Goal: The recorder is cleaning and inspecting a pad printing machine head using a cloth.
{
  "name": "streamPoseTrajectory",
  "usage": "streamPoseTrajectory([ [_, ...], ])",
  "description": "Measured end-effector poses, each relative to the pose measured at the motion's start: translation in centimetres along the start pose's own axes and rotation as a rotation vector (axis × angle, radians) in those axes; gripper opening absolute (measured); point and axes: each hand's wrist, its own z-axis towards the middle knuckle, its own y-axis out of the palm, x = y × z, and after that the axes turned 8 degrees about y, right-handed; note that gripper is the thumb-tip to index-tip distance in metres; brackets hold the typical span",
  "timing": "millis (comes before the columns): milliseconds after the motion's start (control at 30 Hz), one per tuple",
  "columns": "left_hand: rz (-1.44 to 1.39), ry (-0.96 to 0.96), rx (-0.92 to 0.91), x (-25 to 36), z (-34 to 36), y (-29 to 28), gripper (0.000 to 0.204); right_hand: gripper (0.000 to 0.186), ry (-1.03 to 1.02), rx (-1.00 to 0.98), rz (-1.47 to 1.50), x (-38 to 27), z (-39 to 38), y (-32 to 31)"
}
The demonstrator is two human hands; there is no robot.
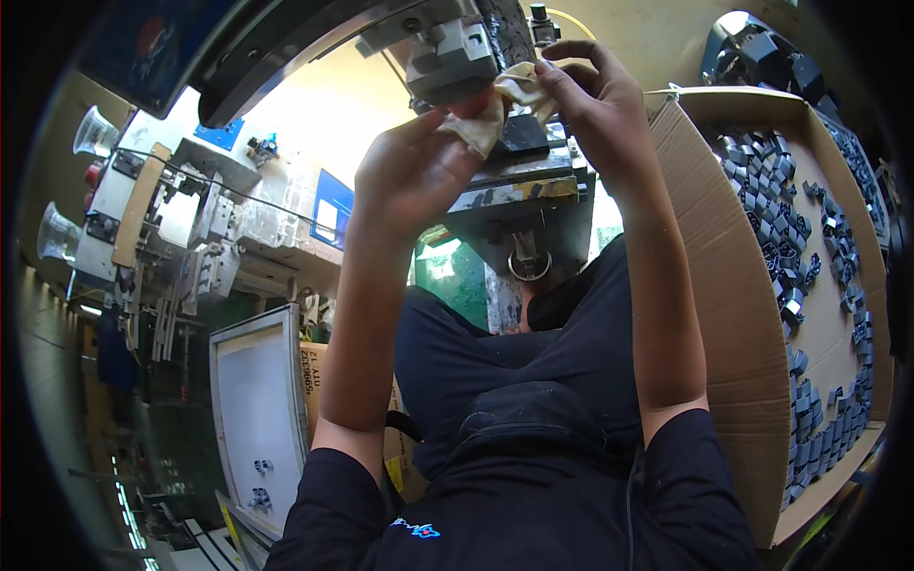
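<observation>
A crumpled cream cloth (484, 130) stretches between my two hands, just below the grey block-shaped head (452, 68) of a machine. My left hand (414, 176) has its fingertips at the cloth's lower left part, where the fabric partly hides them; it appears to grip it. On the other side my right hand (600, 100) pinches the cloth's upper right end between thumb and fingers. Something reddish (470, 104) shows between the head and the cloth, too blurred to name. Under the cloth lies the machine's dark bed (524, 138).
To my right stands an open cardboard box (728, 314) with rows of small grey plastic parts (762, 181). At the left are a bench with metal fixtures (214, 228) and a white framed panel (252, 400) with a few small parts. A metal ring (529, 266) hangs below the machine bed.
</observation>
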Motion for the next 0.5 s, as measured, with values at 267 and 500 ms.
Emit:
streamPoseTrajectory([
  [267,2.288,0.529,-0.240,-0.2,2.2,2.7,0.018,0.022,0.024,0.034,0.052,1.4,-0.1,0.8],
  [500,0.529,0.251,0.167,0.2,-0.1,2.9,0.034,0.020,0.016,0.001,0.028,0.6,-1.2,1.1],
])
